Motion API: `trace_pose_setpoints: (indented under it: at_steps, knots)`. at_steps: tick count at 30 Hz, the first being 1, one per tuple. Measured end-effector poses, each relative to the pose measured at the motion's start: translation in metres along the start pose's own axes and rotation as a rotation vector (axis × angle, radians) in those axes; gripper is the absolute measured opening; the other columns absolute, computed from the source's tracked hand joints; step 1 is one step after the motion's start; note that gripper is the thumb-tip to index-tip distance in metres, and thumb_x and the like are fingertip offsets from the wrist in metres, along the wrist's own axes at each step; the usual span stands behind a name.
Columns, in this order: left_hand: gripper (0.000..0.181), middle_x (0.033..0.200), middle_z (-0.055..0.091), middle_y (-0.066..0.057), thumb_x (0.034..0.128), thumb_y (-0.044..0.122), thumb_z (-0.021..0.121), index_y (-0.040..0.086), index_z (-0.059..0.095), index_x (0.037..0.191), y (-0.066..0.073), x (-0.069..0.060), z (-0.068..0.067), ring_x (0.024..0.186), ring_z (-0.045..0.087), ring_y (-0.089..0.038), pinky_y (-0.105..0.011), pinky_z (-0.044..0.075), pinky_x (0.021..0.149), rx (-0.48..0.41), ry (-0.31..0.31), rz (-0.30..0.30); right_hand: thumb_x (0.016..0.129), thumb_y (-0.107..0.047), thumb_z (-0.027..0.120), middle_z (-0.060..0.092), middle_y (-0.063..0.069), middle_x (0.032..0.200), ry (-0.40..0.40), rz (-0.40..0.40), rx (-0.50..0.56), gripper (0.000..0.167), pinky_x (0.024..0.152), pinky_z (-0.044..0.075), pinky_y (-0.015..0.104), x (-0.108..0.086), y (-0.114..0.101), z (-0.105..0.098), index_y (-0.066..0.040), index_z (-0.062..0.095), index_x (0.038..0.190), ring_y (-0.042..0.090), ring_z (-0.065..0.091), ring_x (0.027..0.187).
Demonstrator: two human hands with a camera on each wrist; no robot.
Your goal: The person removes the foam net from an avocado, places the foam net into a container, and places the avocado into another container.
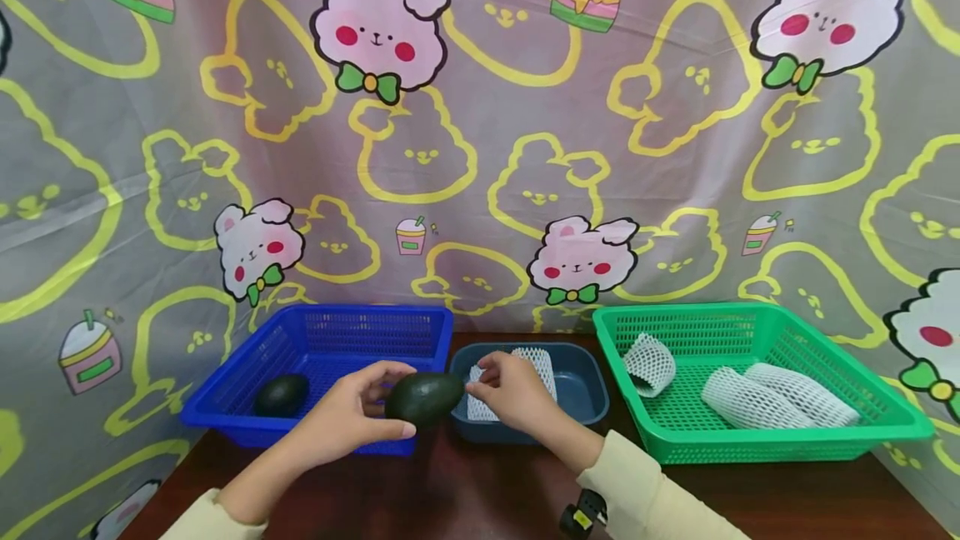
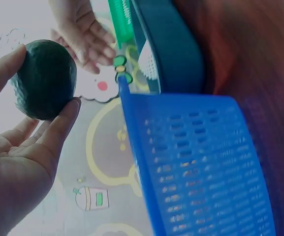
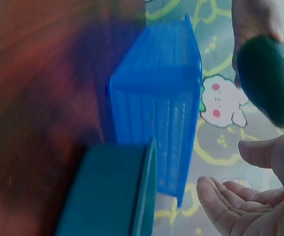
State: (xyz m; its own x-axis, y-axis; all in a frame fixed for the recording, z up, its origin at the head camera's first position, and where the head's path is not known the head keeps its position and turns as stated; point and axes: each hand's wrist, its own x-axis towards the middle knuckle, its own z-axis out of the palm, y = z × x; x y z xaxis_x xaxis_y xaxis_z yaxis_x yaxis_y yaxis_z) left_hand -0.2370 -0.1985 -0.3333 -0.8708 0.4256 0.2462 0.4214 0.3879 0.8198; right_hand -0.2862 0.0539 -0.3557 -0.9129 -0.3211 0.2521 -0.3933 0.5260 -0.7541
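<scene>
A dark green avocado (image 1: 425,400) is held in my left hand (image 1: 352,413), between the thumb and fingers, above the gap between the blue basket (image 1: 318,423) and the small dark tub (image 1: 592,390). In the left wrist view the avocado (image 2: 46,81) shows its rounded end. Close to its other end is my right hand (image 1: 517,390), over the tub. The right wrist view shows the right hand's fingers (image 3: 220,201) loosely bent and apart from the avocado (image 3: 269,78). White foam net sleeves (image 1: 536,365) lie in the tub, partly hidden by the right hand.
Another avocado (image 1: 281,395) lies in the blue basket at the left. A green basket (image 1: 780,448) at the right holds three white foam net sleeves (image 1: 757,400). Behind everything hangs a patterned curtain (image 1: 480,123). The containers stand on a dark reddish-brown table (image 1: 465,498).
</scene>
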Motion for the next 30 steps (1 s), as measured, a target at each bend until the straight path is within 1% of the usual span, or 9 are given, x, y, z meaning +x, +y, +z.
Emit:
trace_pose_setpoints:
  at_steps: [1, 3, 8, 12, 16, 19, 22, 25, 30]
  knots:
    - [0.056, 0.119, 0.061, -0.013, 0.0812, 0.022, 0.08, 0.004, 0.054, 0.128, 0.0, 0.0, -0.003, 0.104, 0.063, -0.025, -0.032, 0.054, 0.083, 0.007, 0.012, 0.003, 0.088, -0.02, 0.073, 0.067, 0.006, 0.091, -0.016, 0.003, 0.021, 0.034, 0.069, 0.056, 0.036, 0.0, -0.002, 0.003, 0.003, 0.064, 0.111, 0.021, 0.064, 0.082]
    - [0.057, 0.118, 0.061, -0.012, 0.0806, 0.022, 0.081, 0.005, 0.055, 0.128, -0.001, 0.0, -0.008, 0.104, 0.063, -0.025, -0.032, 0.053, 0.083, 0.019, 0.045, -0.009, 0.088, -0.021, 0.073, 0.067, 0.005, 0.088, -0.044, 0.011, 0.065, 0.033, 0.067, 0.055, 0.035, -0.001, -0.006, 0.008, 0.003, 0.065, 0.11, 0.019, 0.063, 0.079]
    - [0.059, 0.118, 0.06, -0.013, 0.0797, 0.021, 0.082, 0.003, 0.054, 0.129, -0.006, 0.002, -0.019, 0.104, 0.063, -0.025, -0.033, 0.053, 0.085, 0.022, 0.118, -0.034, 0.089, -0.019, 0.072, 0.067, 0.005, 0.085, -0.076, 0.046, 0.141, 0.032, 0.066, 0.054, 0.036, 0.002, -0.012, 0.024, 0.005, 0.065, 0.108, 0.017, 0.062, 0.074]
    - [0.059, 0.118, 0.06, -0.015, 0.0794, 0.019, 0.082, 0.001, 0.054, 0.128, -0.014, 0.004, -0.026, 0.105, 0.063, -0.028, -0.034, 0.053, 0.086, 0.023, 0.162, -0.036, 0.089, -0.019, 0.072, 0.066, 0.005, 0.081, -0.065, 0.093, 0.186, 0.036, 0.065, 0.054, 0.036, 0.006, -0.013, 0.036, 0.009, 0.063, 0.109, 0.018, 0.062, 0.07]
    - [0.06, 0.12, 0.059, -0.018, 0.0799, 0.02, 0.081, 0.0, 0.053, 0.128, -0.023, 0.006, -0.034, 0.108, 0.062, -0.032, -0.035, 0.053, 0.085, 0.054, 0.205, -0.047, 0.087, -0.017, 0.074, 0.065, 0.005, 0.075, -0.057, 0.138, 0.244, 0.041, 0.061, 0.053, 0.034, 0.009, -0.013, 0.047, 0.012, 0.059, 0.111, 0.02, 0.062, 0.066]
    - [0.061, 0.124, 0.057, -0.02, 0.0804, 0.021, 0.081, 0.0, 0.052, 0.13, -0.03, 0.007, -0.04, 0.109, 0.061, -0.035, -0.036, 0.054, 0.082, 0.083, 0.24, -0.074, 0.086, -0.015, 0.075, 0.065, 0.006, 0.074, -0.061, 0.165, 0.324, 0.044, 0.061, 0.055, 0.033, 0.01, -0.014, 0.053, 0.015, 0.056, 0.112, 0.023, 0.065, 0.067]
    - [0.064, 0.128, 0.056, -0.022, 0.0804, 0.024, 0.081, -0.001, 0.051, 0.131, -0.038, 0.007, -0.047, 0.11, 0.06, -0.037, -0.038, 0.056, 0.079, 0.104, 0.274, -0.109, 0.086, -0.011, 0.074, 0.067, 0.01, 0.076, -0.06, 0.181, 0.407, 0.043, 0.063, 0.057, 0.034, 0.01, -0.017, 0.057, 0.017, 0.054, 0.113, 0.028, 0.068, 0.071]
    - [0.067, 0.131, 0.053, -0.023, 0.081, 0.028, 0.08, 0.0, 0.049, 0.134, -0.048, 0.006, -0.053, 0.111, 0.059, -0.04, -0.039, 0.056, 0.077, 0.136, 0.295, -0.143, 0.086, -0.007, 0.073, 0.067, 0.012, 0.077, -0.057, 0.197, 0.454, 0.039, 0.062, 0.057, 0.033, 0.01, -0.018, 0.062, 0.017, 0.055, 0.11, 0.027, 0.068, 0.071]
    - [0.072, 0.133, 0.052, -0.023, 0.0803, 0.035, 0.08, 0.001, 0.048, 0.136, -0.067, 0.006, -0.063, 0.113, 0.057, -0.041, -0.042, 0.055, 0.079, 0.207, 0.327, -0.182, 0.086, -0.003, 0.071, 0.068, 0.014, 0.077, -0.04, 0.206, 0.515, 0.026, 0.062, 0.057, 0.034, 0.01, -0.016, 0.073, 0.013, 0.058, 0.101, 0.024, 0.067, 0.068]
